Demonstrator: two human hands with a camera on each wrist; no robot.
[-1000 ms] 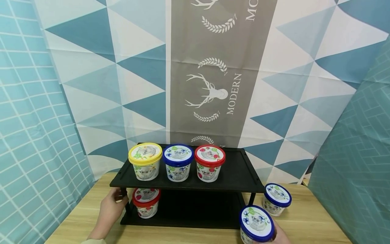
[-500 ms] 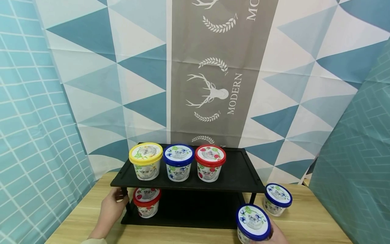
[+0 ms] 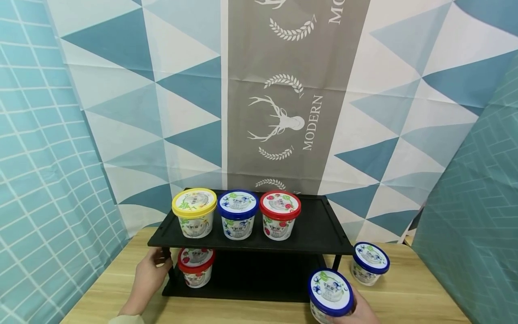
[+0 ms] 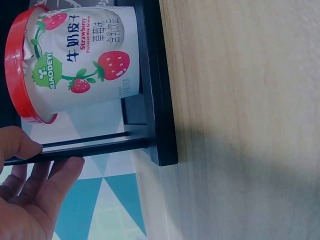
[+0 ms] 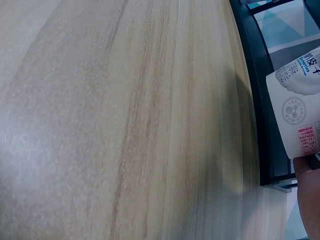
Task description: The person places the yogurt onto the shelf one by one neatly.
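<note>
With thumb and fingers, my left hand (image 3: 146, 281) grips the left front post (image 4: 100, 149) of a black two-tier shelf (image 3: 259, 296). Beside that post, on the lower tier, stands a strawberry milk cup (image 4: 82, 62) with a red lid. My right hand (image 3: 361, 310) holds a blueberry cup (image 3: 330, 292) with a blue lid in front of the shelf's lower right corner. In the right wrist view the cup's white side (image 5: 295, 107) overlaps the shelf edge, and most of the hand is out of frame.
On the upper tier stand a yellow-lidded cup (image 3: 195, 216), a blue-lidded cup (image 3: 238, 216) and a red-lidded cup (image 3: 279, 216) in a row. Another blue-lidded cup (image 3: 369, 264) sits on the wooden table (image 3: 421, 288), right of the shelf. Patterned cloth (image 3: 194, 112) hangs behind.
My right hand has carried the blue-lidded cup leftward and slightly up, toward the shelf's lower front edge. My left hand keeps its grip on the post.
</note>
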